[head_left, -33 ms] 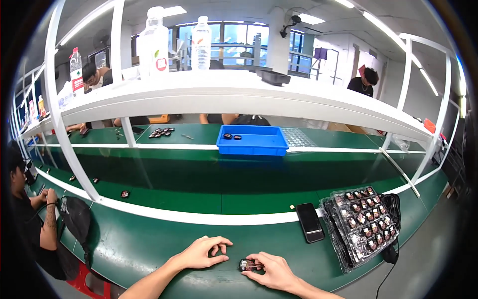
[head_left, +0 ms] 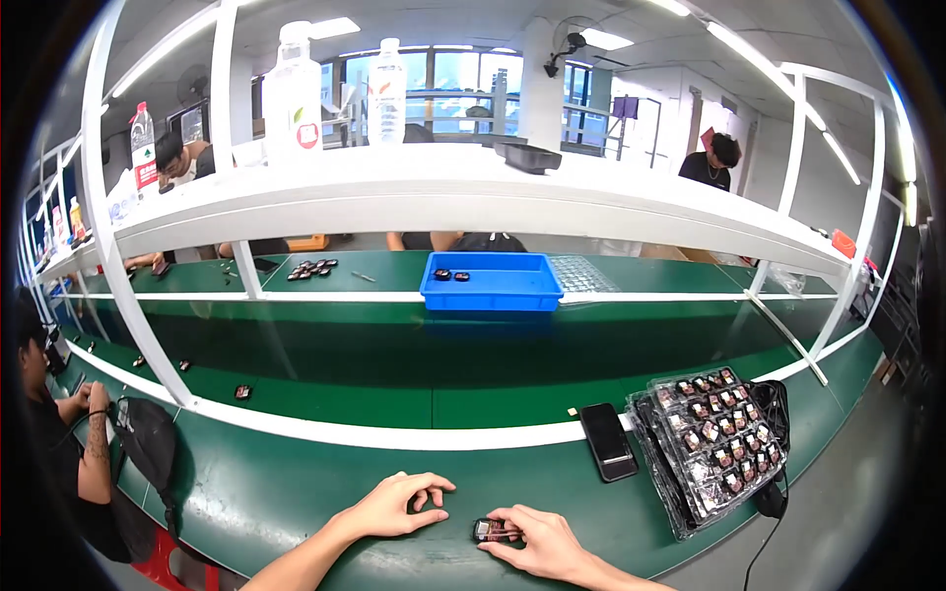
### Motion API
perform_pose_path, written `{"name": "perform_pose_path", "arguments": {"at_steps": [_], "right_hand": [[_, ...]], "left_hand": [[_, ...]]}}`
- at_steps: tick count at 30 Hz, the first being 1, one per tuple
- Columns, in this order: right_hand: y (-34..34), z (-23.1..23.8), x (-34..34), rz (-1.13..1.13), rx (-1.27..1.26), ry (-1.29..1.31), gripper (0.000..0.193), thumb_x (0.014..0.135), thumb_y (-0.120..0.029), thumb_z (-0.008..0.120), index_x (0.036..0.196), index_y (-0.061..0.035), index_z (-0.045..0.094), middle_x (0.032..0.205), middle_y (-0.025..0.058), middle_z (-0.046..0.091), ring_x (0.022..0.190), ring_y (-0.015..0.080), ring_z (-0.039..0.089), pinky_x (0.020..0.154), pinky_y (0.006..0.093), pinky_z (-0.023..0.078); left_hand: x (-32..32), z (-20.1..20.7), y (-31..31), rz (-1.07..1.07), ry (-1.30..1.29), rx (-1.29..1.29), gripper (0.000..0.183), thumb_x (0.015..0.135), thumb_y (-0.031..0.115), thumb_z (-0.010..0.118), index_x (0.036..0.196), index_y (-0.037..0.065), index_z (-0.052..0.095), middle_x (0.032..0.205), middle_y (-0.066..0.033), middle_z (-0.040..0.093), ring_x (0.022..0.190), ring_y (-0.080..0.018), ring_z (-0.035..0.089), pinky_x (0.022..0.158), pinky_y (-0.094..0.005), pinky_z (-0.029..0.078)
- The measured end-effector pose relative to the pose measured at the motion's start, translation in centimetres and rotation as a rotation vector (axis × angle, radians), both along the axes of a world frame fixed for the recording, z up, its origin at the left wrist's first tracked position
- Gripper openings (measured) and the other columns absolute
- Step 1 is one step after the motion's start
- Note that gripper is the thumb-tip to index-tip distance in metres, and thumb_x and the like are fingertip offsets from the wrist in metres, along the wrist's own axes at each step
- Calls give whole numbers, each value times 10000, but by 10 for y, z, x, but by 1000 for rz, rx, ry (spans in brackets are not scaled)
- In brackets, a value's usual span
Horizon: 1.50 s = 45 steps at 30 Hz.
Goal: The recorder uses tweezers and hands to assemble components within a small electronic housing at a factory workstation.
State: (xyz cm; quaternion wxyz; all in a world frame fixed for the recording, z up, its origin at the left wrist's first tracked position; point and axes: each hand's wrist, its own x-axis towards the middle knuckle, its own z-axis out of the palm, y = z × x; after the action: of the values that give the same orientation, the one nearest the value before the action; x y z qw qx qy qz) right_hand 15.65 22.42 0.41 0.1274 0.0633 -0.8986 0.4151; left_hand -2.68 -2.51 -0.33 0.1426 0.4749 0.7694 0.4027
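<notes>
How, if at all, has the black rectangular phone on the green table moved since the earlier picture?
No: the phone shows no clear shift against the long white rail.

left hand (head_left: 402,505): had tons of bench (head_left: 266,478) leftward till that black bag (head_left: 148,438) | small black device (head_left: 486,531) poked into the hands' gap, kinda narrow | right hand (head_left: 540,542): phone (head_left: 608,443) and tray stack (head_left: 654,455) blocked up-right | ahead: white rail (head_left: 394,434) crossed, shelf (head_left: 493,210) sat higher beyond
</notes>
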Motion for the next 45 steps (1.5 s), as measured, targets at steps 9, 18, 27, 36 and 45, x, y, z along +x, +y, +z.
{"name": "perform_pose_path", "arguments": {"at_steps": [9, 18, 27, 36, 45], "right_hand": [[41, 41, 67, -294, -31, -27, 485, 897, -290, 974, 1281, -65, 779, 964, 70, 775, 782, 158, 747, 758, 309, 635], [99, 73, 87, -623, 68, 93, 511, 848, -255, 981, 1267, -44, 776, 801, 43, 698, 685, 150, 650, 669, 314, 570], [161, 80, 143, -1068, 232, 52, 514, 776, -344, 1014, 1133, -41, 804, 829, 68, 780, 701, 168, 719, 703, 331, 601], [163, 71, 164, -1090, 185, -19, 440, 815, -299, 1017, 1077, -27, 793, 789, -19, 717, 694, 46, 590, 641, 245, 494], [144, 64, 142, -1000, -176, 201, 197, 947, -102, 921, 1057, -3, 792, 756, -13, 715, 701, 20, 628, 660, 208, 534]], "left_hand": [[0, 4, 13, -11, 7, 44, 348, 915, 132, 926, 1242, 86, 816, 925, -12, 757, 699, -121, 576, 672, -297, 496], [0, 7, 10, 52, 46, -12, 304, 852, 131, 917, 1141, 109, 828, 916, 20, 734, 701, -140, 578, 810, -331, 431], [8, 6, 9, 85, 49, -11, 273, 807, 70, 902, 1072, 80, 835, 866, 1, 718, 691, -141, 562, 788, -326, 434], [6, 6, 11, 79, 82, -3, 272, 808, 79, 904, 1071, 78, 835, 881, -5, 721, 684, -143, 557, 797, -324, 433], [3, 3, 13, 67, 80, 0, 265, 837, 129, 898, 1092, 97, 835, 910, -5, 737, 678, -152, 565, 776, -332, 399]]}}
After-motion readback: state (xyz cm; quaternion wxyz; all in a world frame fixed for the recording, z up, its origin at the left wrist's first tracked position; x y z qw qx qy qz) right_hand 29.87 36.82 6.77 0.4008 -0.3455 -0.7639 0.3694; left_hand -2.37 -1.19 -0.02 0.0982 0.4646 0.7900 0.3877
